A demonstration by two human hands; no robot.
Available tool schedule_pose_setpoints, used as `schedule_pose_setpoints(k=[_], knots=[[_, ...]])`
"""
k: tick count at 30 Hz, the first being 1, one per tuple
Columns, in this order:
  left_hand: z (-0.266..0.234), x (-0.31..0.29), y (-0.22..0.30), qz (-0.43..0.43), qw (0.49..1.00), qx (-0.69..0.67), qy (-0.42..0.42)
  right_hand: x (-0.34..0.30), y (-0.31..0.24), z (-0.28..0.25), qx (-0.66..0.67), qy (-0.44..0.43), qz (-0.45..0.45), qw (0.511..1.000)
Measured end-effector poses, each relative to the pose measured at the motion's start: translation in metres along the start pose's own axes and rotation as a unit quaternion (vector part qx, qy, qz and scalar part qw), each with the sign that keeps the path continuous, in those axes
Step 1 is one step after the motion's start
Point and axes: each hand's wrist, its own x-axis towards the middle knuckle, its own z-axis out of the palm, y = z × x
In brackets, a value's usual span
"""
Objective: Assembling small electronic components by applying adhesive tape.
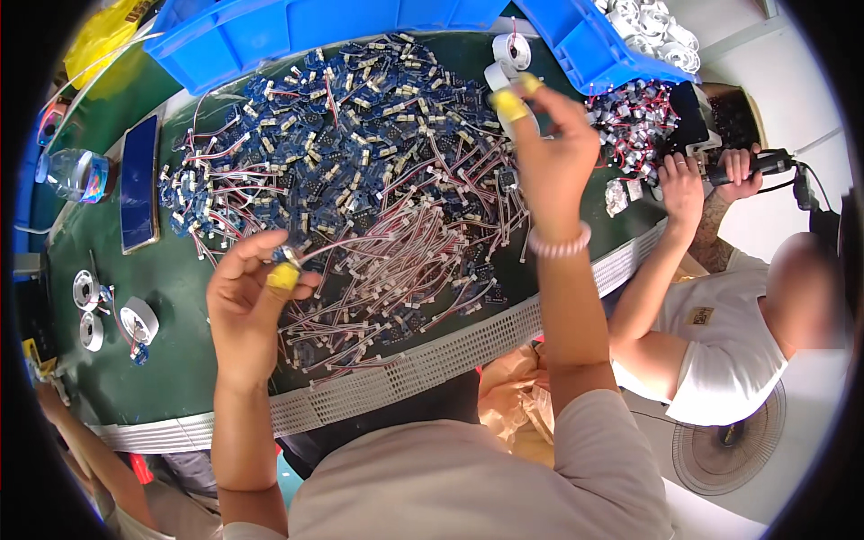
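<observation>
Between the thumb and fingers of my left hand (pixel 247 297), at the near left of the parts pile, is a small blue circuit board (pixel 286 256). A thin white-and-red cable (pixel 337 244) trails from it to the right. My right hand (pixel 556 148) reaches to the far side of the table, with yellow covers on its thumb and fingertip. Its fingers close at a white round housing (pixel 529 122), partly hidden by the hand. Just beyond stands another white round housing (pixel 512 51). A wide heap of blue circuit boards (pixel 360 135) with cables (pixel 405 261) lies between my hands.
Blue bins (pixel 333 31) line the far edge. White housings (pixel 139 320) lie at left, near a dark blue flat tray (pixel 139 184) and a plastic bottle (pixel 81 175). At right, a co-worker's hands (pixel 684 184) hold a black tool beside small wired metal parts (pixel 630 126).
</observation>
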Motion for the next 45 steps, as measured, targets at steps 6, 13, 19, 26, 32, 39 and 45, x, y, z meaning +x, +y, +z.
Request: schedule_pose_setpoints(k=[6, 13, 19, 26, 32, 39, 45], knots=[[-0.002, 0.002, -0.005, -0.008, 0.999, -0.033, 0.005, 0.010, 0.064, 0.018, -0.081, -0.022, -0.033, 0.996], [-0.003, 0.003, -0.006, -0.006, 0.999, -0.040, -0.017, -0.030, -0.043, 0.006, 0.231, -0.202, 0.058, 0.950], [-0.005, 0.001, -0.007, -0.006, 0.997, -0.073, -0.024, -0.070, -0.097, 0.031, 0.211, -0.318, -0.105, 0.919], [-0.007, -0.001, -0.006, 0.012, 0.998, -0.041, -0.047, -0.078, -0.101, 0.033, 0.176, -0.314, -0.136, 0.923], [0.003, -0.004, -0.005, 0.041, 0.999, -0.023, 0.025, -0.100, -0.112, 0.034, 0.211, -0.232, -0.092, 0.945], [-0.005, -0.013, 0.001, 0.089, 0.990, 0.104, 0.033, -0.108, -0.118, 0.037, 0.270, -0.219, -0.056, 0.936], [-0.058, -0.040, 0.044, 0.148, 0.943, 0.251, 0.163, -0.031, -0.023, 0.011, 0.127, 0.036, 0.028, 0.991]])
